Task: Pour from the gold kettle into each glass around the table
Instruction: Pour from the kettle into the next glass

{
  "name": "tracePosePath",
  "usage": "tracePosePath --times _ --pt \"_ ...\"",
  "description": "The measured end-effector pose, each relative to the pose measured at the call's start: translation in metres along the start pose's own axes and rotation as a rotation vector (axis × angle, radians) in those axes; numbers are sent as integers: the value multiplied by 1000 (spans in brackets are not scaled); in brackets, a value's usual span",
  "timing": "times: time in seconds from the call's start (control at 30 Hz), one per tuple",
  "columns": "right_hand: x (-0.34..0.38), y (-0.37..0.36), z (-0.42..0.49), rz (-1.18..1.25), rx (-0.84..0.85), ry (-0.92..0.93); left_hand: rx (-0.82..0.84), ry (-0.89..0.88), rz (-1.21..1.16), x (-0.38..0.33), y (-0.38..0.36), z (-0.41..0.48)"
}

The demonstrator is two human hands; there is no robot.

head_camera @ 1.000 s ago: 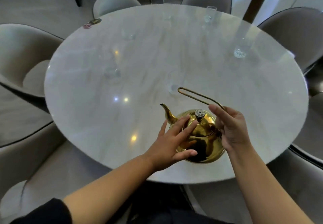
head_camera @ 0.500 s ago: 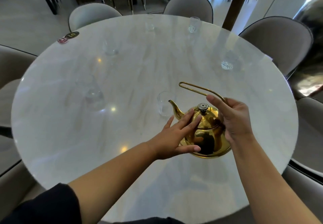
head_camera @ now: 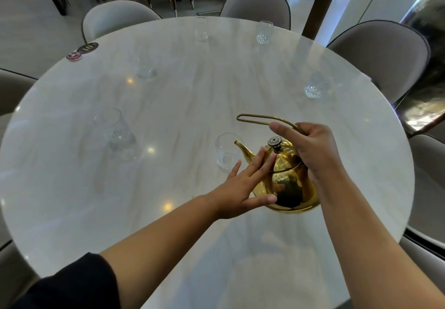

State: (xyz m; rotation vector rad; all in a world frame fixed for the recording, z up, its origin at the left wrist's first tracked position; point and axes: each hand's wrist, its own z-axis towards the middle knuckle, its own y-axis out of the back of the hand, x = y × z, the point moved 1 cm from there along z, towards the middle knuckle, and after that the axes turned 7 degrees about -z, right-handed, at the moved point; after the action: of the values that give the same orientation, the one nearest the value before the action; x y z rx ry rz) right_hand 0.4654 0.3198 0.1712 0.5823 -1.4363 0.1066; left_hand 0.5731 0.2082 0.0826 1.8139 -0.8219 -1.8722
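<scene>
Head view, single entry.

- Gold kettle point(head_camera: 286, 183): near-right part of the table point(head_camera: 183, 106). Its spout point(head_camera: 243, 148) points left, with the tip at the rim of the nearest glass point(head_camera: 226, 152). Whether the base is resting on the table or just lifted cannot be told.
- Right hand point(head_camera: 313, 149): fingers curled round the rear of the wire handle point(head_camera: 260, 118), with the forefinger lying out along it.
- Left hand point(head_camera: 243, 185): fingers straight and flat against the kettle's shoulder below the lid knob point(head_camera: 275, 142), thumb low on the body. It holds nothing.
- Step in hand, as judged: the first pour, into the nearest glass. Tip slowly from the handle with the spout tip kept over the glass mouth. The flat hand should steady the lid, not push the kettle sideways into the glass.
- Other glasses: near left point(head_camera: 115, 132), far left point(head_camera: 145, 67), far point(head_camera: 201, 30), far right point(head_camera: 264, 32), right point(head_camera: 315, 85). They stand well apart, and the right one is near the table edge.
- Room: the centre of the table is bare, which gives an open path between glasses. Two round discs point(head_camera: 83, 50) lie at the far-left rim. Chairs point(head_camera: 380, 53) ring the table, so the far glasses look like a long reach from here.
</scene>
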Motion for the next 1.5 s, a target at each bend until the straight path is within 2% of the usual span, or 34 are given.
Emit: tracePosePath --times 0.2,1.5 --pt "5 -3 6 -97 6 -2 -21 -6 -51 0 -2 3" --pt "14 -9 18 -256 57 5 -29 18 -138 -1 -2 2"
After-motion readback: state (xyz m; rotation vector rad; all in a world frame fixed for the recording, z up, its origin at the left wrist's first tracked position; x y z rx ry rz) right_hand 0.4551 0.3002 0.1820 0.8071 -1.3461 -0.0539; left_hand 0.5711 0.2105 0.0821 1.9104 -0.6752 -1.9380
